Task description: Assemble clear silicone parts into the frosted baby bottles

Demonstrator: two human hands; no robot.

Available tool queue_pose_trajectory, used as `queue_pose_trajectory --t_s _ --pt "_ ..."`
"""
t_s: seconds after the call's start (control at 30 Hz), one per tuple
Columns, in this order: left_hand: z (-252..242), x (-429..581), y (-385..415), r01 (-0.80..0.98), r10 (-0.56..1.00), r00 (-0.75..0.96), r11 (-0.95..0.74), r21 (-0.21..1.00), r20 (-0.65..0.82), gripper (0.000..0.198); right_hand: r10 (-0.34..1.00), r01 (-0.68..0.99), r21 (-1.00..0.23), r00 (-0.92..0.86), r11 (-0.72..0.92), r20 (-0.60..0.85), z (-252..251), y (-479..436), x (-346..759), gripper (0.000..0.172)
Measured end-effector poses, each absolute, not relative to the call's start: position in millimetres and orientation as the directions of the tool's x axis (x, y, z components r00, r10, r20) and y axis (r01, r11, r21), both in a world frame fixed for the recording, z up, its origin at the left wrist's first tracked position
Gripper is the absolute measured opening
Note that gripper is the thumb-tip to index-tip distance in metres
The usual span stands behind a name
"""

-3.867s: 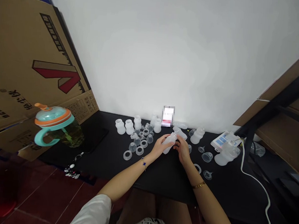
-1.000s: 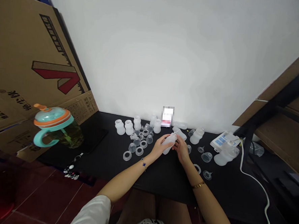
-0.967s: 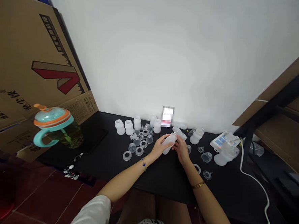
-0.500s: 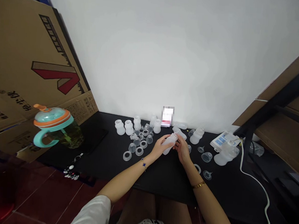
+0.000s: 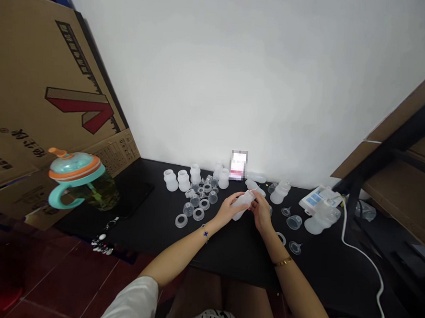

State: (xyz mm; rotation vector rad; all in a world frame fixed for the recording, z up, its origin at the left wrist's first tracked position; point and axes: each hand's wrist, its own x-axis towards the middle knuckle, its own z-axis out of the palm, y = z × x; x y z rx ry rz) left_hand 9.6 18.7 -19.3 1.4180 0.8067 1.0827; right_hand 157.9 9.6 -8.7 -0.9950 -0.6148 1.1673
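My left hand [image 5: 228, 209] is wrapped round a frosted white baby bottle [image 5: 244, 202], which leans with its neck up and to the right. At that neck, the fingers of my right hand [image 5: 262, 214] are curled and pressed against the bottle, partly hiding its mouth; whether they also hold a small part cannot be made out. Left of my hands lie clear plastic rings [image 5: 181, 220] and small clear domed caps [image 5: 188, 209]. Behind them stand several open white bottles [image 5: 184, 181]. Another frosted bottle [image 5: 256, 188] lies just beyond my hands.
On the right are an assembled bottle [image 5: 280, 192], a clear cup [image 5: 294, 222], a funnel-shaped piece [image 5: 295, 247], a white device [image 5: 320, 200] and a white cable [image 5: 366, 259]. A teal-lidded jug [image 5: 77, 170] stands left, before a cardboard box [image 5: 41, 72]. The wall [image 5: 231, 83] closes the back.
The bottle has shifted slightly to the right in my hands, and my right fingers have closed further over its neck. The things on the table stay where they were.
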Motion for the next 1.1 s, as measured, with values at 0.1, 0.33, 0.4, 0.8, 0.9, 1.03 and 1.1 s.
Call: queue_pose_trajectory --t_s 0.1,0.33,0.4,0.8,0.9,1.03,1.1 --pt "-18.6 9.6 18.2 -0.109 0.92 0.353 -0.138 0.984 0.168 0.059 0.944 -0.466 -0.881 0.321 0.083 -0.081 -8.7 9.7 159.5 0.037" --pt "-19.9 9.7 18.1 -0.106 0.922 0.344 -0.147 0.984 0.175 0.058 0.949 -0.442 -0.895 0.305 0.064 -0.083 -5.5 7.0 157.6 0.036" --pt "-20.6 9.7 18.3 -0.102 0.923 0.347 -0.141 0.985 0.168 0.058 0.947 -0.439 -0.896 0.307 0.056 -0.091 -4.4 6.4 156.4 0.036" --pt "-19.2 9.4 16.2 -0.105 0.915 0.346 -0.181 0.978 0.206 0.056 0.949 -0.44 -0.895 0.306 0.075 -0.071 -7.2 6.6 156.6 0.038" --pt "-18.6 9.4 15.6 -0.09 0.916 0.345 -0.185 0.979 0.205 0.057 0.95 -0.424 -0.903 0.303 0.066 -0.072 -7.6 6.8 157.0 0.038" --pt "-15.4 8.6 12.9 -0.053 0.92 0.333 -0.199 0.978 0.206 0.056 0.952 -0.421 -0.905 0.296 0.061 -0.074 -7.9 6.7 157.1 0.036" --pt "-14.2 8.1 11.9 -0.034 0.919 0.33 -0.216 0.976 0.214 0.055 0.951 -0.424 -0.904 0.3 0.061 -0.077 -7.7 6.7 157.0 0.035"
